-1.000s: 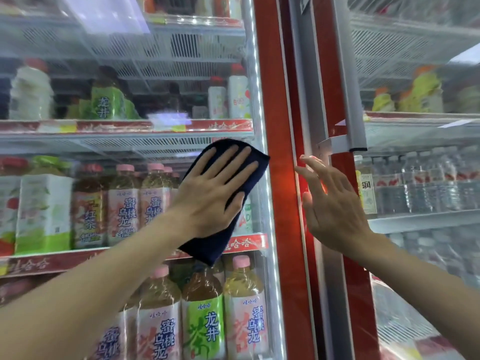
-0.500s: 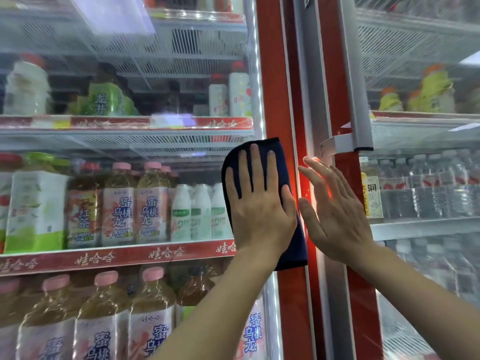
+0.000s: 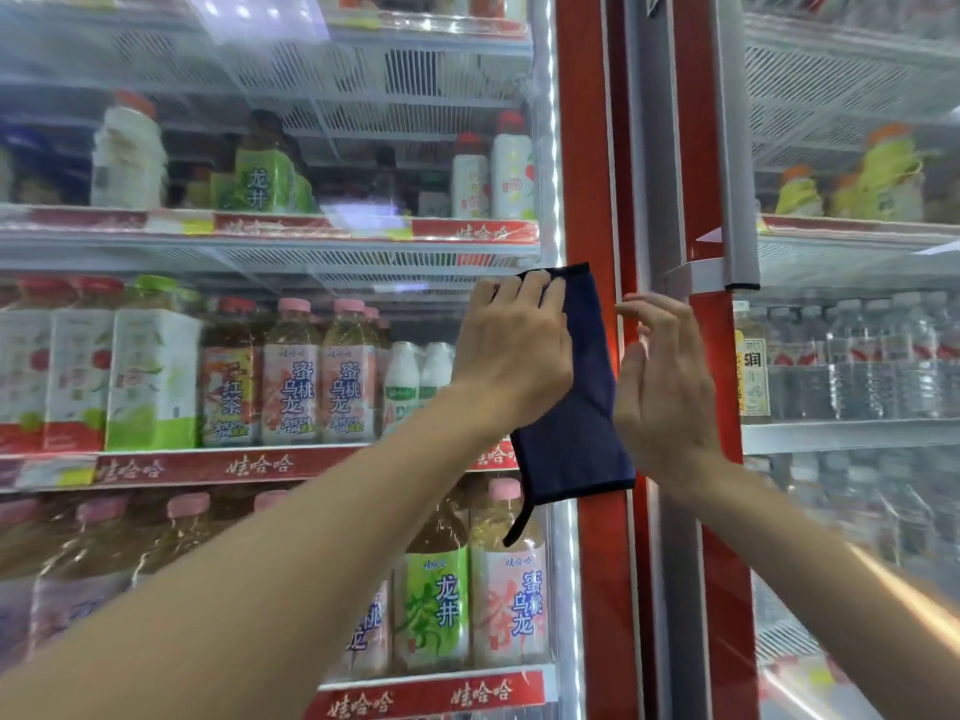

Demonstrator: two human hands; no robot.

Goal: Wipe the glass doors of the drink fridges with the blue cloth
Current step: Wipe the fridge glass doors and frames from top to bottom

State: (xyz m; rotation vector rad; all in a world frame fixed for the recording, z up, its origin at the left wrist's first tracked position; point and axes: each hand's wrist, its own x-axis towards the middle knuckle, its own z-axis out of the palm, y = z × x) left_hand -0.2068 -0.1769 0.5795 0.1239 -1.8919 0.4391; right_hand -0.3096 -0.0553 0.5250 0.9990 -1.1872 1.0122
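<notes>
The dark blue cloth (image 3: 576,407) hangs flat over the right edge of the left fridge's glass door (image 3: 311,148) and its red frame (image 3: 587,148). My left hand (image 3: 514,356) grips the cloth's upper left part, its fingers curled over the top edge. A small loop dangles from the cloth's lower corner. Just right of the cloth, my right hand (image 3: 665,392) is held against the red strip between the two fridges, its fingers loosely bent and holding nothing. The right fridge's glass door (image 3: 857,356) is beyond it.
A grey vertical door handle (image 3: 735,148) with a bracket juts out above my right hand. Behind the left glass stand shelves of tea and milk bottles (image 3: 311,376). Water bottles (image 3: 883,356) fill the right fridge.
My left hand has carried the cloth rightward from the glass onto the red frame and its fingers have curled over the top edge. My right hand has stayed by the frame, fingers bending slightly.
</notes>
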